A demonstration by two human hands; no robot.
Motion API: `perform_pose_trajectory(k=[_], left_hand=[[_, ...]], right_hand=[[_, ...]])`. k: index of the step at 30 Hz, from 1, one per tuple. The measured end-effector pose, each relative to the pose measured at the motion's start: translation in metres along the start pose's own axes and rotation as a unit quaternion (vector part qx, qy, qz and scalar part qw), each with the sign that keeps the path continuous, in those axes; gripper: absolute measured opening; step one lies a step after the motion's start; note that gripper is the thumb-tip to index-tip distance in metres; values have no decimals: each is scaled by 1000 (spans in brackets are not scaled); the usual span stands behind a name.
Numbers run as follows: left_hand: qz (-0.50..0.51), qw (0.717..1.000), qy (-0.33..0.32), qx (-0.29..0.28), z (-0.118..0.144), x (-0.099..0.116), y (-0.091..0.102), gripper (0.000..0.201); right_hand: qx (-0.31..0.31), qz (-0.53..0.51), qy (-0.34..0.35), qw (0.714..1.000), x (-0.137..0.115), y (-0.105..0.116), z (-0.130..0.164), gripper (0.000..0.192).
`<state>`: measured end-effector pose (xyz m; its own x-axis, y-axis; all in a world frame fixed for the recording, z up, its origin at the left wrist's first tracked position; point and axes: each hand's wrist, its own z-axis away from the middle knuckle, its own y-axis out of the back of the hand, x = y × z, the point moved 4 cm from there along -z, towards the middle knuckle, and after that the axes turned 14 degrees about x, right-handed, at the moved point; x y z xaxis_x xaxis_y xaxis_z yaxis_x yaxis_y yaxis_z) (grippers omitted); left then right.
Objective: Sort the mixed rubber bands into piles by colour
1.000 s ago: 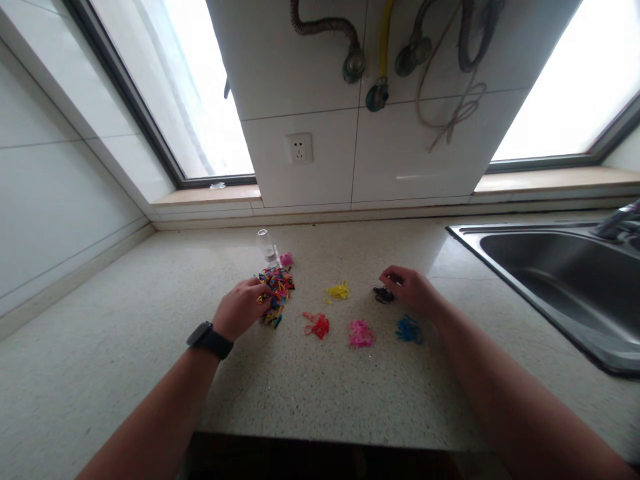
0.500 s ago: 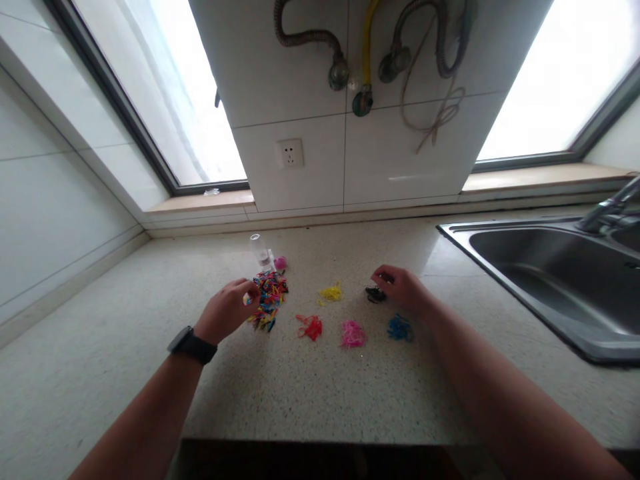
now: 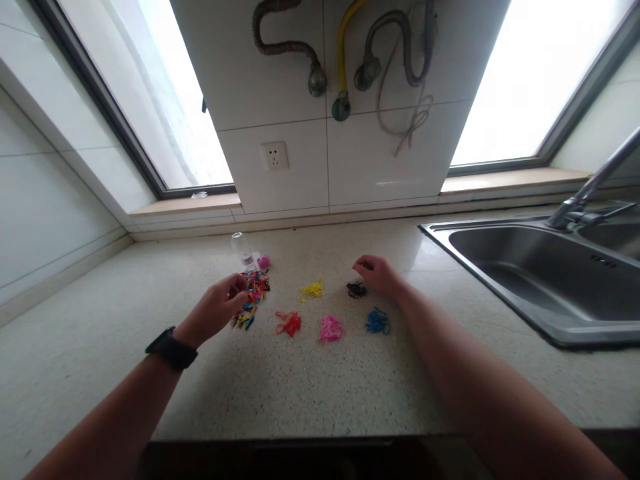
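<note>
While the left hand [image 3: 216,308] is curling its fingers at the near edge of the mixed-colour pile of rubber bands [image 3: 253,296], whether pinching any cannot be told, the right hand [image 3: 379,274] is resting loosely closed just beside the small black pile [image 3: 355,289]; yellow [image 3: 311,290], red [image 3: 289,323], pink [image 3: 331,328] and blue [image 3: 377,321] piles are lying between them on the speckled countertop [image 3: 300,387], and a clear vial [image 3: 242,247] is lying behind the mixed pile

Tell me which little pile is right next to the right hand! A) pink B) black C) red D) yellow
B: the right hand rests beside the black pile, while the yellow pile, red pile and pink pile lie farther off on the counter.
</note>
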<state>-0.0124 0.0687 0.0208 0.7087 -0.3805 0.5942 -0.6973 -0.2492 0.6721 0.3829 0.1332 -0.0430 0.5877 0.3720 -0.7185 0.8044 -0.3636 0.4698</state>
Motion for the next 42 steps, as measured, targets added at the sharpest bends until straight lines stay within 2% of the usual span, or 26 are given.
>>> perform_pose_trajectory(k=[5,12,15,19,24,29,32,35,38,42], left_hand=[[28,999,-36,-18,18,40,-26,17],[-2,990,-122,-72,48,115,-61,11],[-18,987,-142,-75,47,142,-77,12],[-31,981,-178,-74,34,172,-107,14],[-74,969,-219,-89,21,196,-145,16],[-119,957,-233,-128,18,195,-169,19],[-96,953,-248,-146,21,191,-167,22],[-62,944,-292,-138,33,188,-152,23],[-32,928,-343,-144,60,183,-129,23],[-1,892,-398,-212,106,171,-103,23]], right_hand=[[20,3,5,1000,5,4,-4,33],[70,-5,-16,997,17,20,-13,36],[90,13,-20,996,21,26,-12,35],[146,61,-51,986,22,41,-8,33],[171,90,-64,979,19,51,-5,32],[158,98,-59,981,15,51,-3,31],[157,99,-61,981,14,50,-3,31],[154,101,-62,981,14,50,-3,31],[145,101,-59,982,12,48,-3,31],[125,105,-42,986,8,43,-1,31]])
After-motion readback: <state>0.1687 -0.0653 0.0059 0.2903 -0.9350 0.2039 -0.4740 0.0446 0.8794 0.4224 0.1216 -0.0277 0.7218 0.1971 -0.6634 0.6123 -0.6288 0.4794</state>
